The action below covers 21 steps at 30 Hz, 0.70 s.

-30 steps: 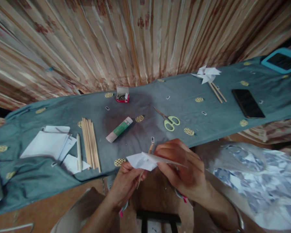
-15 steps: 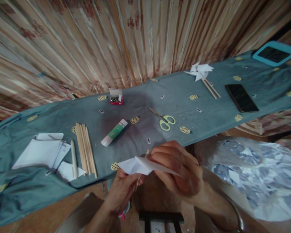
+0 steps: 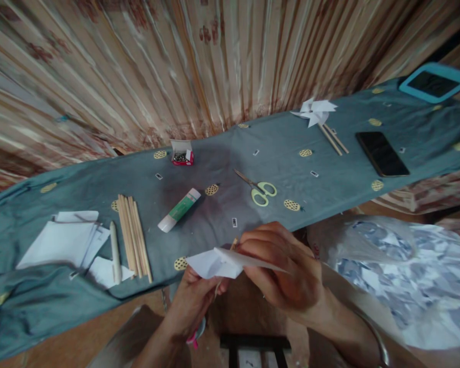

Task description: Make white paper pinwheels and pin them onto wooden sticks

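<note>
A white paper pinwheel (image 3: 218,263) is held in front of the table's near edge. My left hand (image 3: 193,294) pinches its left side from below, fingers closed. On the other side, my right hand (image 3: 281,268) is curled closed against the paper, with its fingertips mostly behind the folds. A thin wooden stick (image 3: 234,244) pokes out behind the paper by the right fingers; a lower part shows near the left fingertips. Green-handled scissors (image 3: 258,188) lie beyond the hands, and a green and white glue stick (image 3: 179,210) lies to their left.
An open red box of small metal pins (image 3: 183,155) sits at the back. To the left are several wooden sticks (image 3: 132,235), a white pen (image 3: 115,253) and paper sheets (image 3: 63,240). Finished pinwheels (image 3: 315,112), a phone (image 3: 381,153) and a bag of paper scraps (image 3: 402,271) are rightward.
Both hands keep their hold on the paper pinwheel with barely any movement. The view has shifted very slightly; the things on the table lie as before.
</note>
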Motion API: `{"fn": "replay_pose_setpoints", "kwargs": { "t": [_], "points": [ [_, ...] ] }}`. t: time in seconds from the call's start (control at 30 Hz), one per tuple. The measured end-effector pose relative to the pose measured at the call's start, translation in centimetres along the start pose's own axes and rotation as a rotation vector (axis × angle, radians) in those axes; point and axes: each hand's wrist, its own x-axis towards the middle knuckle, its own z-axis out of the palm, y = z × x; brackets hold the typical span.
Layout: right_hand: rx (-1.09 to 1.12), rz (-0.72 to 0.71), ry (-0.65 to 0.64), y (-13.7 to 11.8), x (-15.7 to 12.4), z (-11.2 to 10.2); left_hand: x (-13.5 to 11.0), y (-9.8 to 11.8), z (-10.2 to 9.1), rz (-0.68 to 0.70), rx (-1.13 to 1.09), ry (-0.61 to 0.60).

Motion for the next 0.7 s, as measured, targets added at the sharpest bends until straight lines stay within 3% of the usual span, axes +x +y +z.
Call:
{"fn": "replay_pose_setpoints", "kwargs": {
  "t": [0.23,0.37,0.47,0.57,0.7],
  "points": [
    [0.155,0.159,0.038,-0.3,0.3,0.1,0.1,0.2,-0.1,-0.027,0.049,0.011],
    [0.339,0.491,0.035,-0.1,0.4,0.5,0.3,-0.2,-0.6,-0.013,0.064,-0.011],
    [0.618,0.743,0.05,0.9,0.5,1.1,0.4,-0.7,-0.9,0.026,0.038,-0.028],
    [0.895,0.907,0.056,2.4,0.7,1.8,0.5,-1.1,-0.9,0.013,0.004,-0.002],
    [0.939,1.095,0.056,4.0,0.7,2.7,0.6,-1.7,-0.9,-0.04,-0.056,0.082]
  ]
}}
